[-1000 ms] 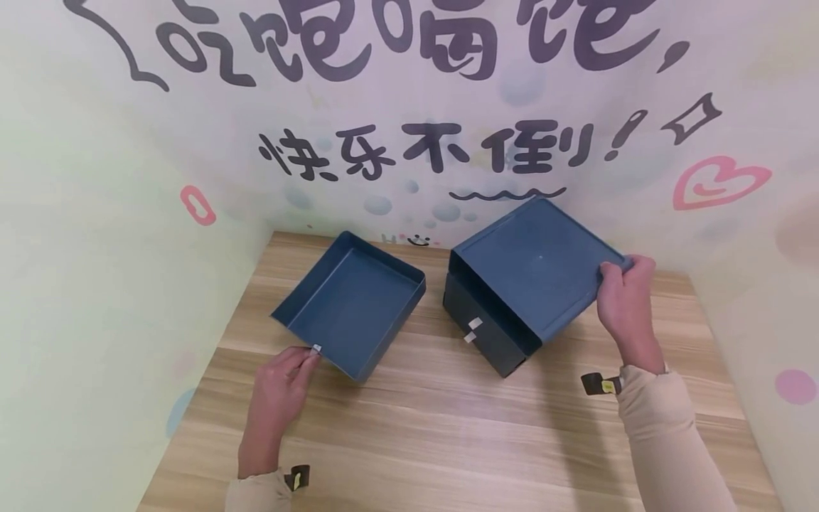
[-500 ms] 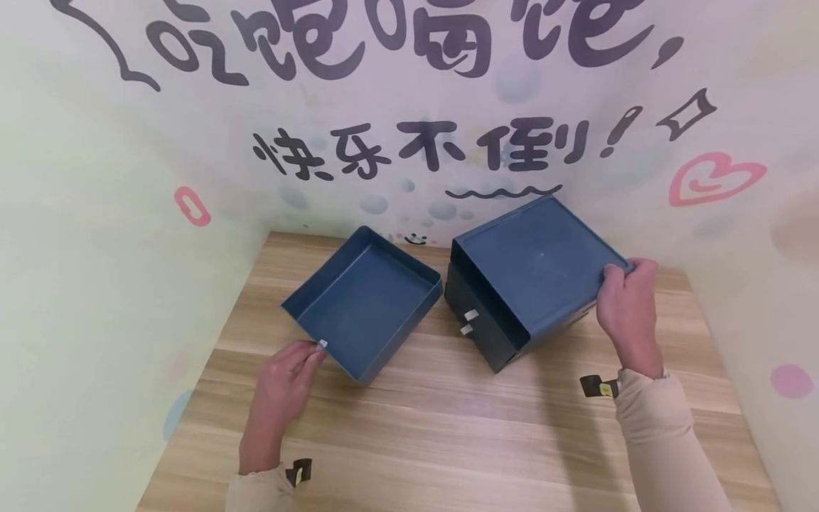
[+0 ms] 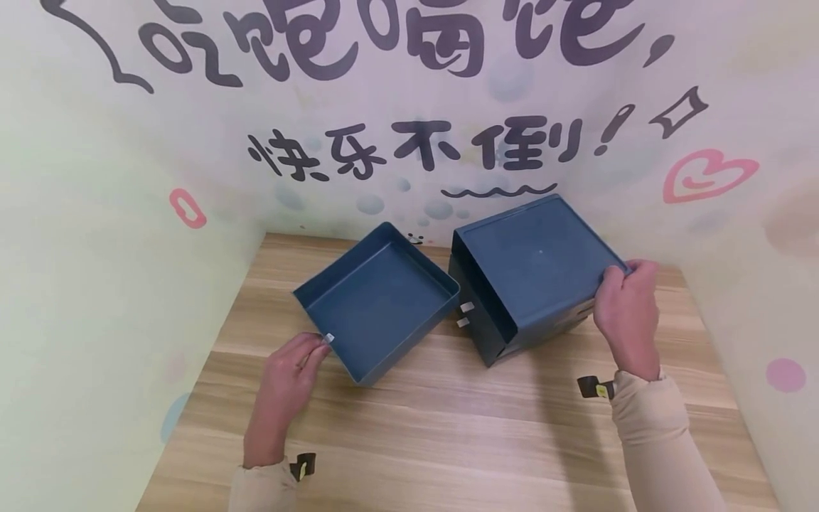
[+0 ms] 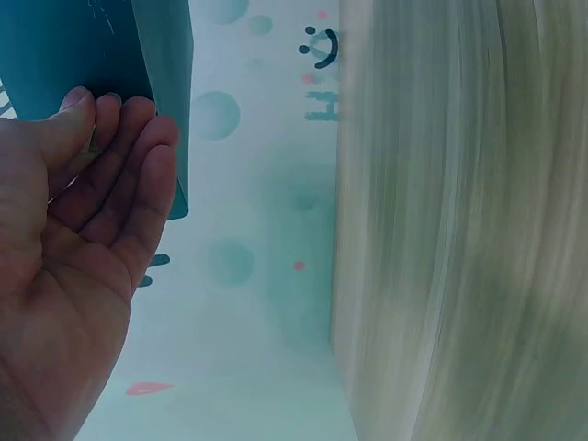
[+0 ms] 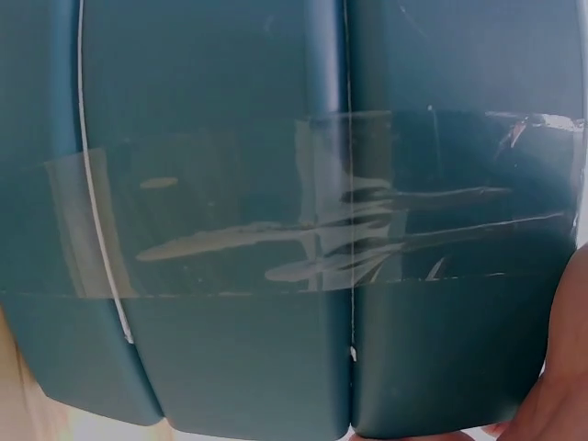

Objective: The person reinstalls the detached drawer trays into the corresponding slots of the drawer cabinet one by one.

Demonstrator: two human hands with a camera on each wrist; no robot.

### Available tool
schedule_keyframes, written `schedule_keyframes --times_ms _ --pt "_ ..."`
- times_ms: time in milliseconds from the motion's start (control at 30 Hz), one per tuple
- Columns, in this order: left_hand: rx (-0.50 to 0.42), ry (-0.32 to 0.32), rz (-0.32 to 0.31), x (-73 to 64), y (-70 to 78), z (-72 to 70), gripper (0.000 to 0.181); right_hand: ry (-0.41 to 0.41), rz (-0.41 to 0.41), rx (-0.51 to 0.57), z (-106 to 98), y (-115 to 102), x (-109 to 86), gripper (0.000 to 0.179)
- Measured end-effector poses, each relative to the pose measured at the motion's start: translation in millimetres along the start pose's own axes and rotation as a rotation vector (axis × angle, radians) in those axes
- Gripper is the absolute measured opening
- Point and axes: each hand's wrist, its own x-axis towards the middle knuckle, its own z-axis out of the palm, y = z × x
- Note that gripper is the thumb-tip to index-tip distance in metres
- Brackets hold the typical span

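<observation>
My left hand [image 3: 291,377] pinches the small pale tab [image 3: 329,338] on the front edge of a dark blue, bare-bottomed drawer [image 3: 377,313]. In the left wrist view the drawer [image 4: 165,55] hangs above the wooden surface, thumb and fingers at its front. A matching blue drawer cabinet [image 3: 544,256] stands to the right, turned at an angle, with its top slot vacant. The drawer's back right corner overlaps the cabinet's front in the head view. My right hand [image 3: 627,313] grips the cabinet's right top corner, thumb on top. Two pale tabs [image 3: 467,307] show on lower drawer fronts.
Clear tape [image 5: 220,220] runs across the cabinet's side in the right wrist view. The wood-grain table [image 3: 435,441] meets a printed wall [image 3: 409,192] close behind the cabinet. More wall rises at the left and right.
My left hand has moved the drawer rightward, closer to the cabinet, its far end rising. The cabinet has turned slightly toward the drawer in my right hand's grip.
</observation>
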Motion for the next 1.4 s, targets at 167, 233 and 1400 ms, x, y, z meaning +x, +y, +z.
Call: schedule_keyframes --times_ms 167,233,1400 --pt "-0.029 0.007 0.013 2.0 0.7 3.3 0.009 0.016 -0.017 0.052 2 1 6.0 0.055" --pt "-0.042 0.01 0.021 3.0 1.1 4.8 0.009 0.02 -0.031 0.079 3 2 10.0 0.056" --pt "-0.087 -0.039 0.091 10.1 16.0 22.1 0.007 0.146 -0.13 0.174 10 6 6.0 0.053"
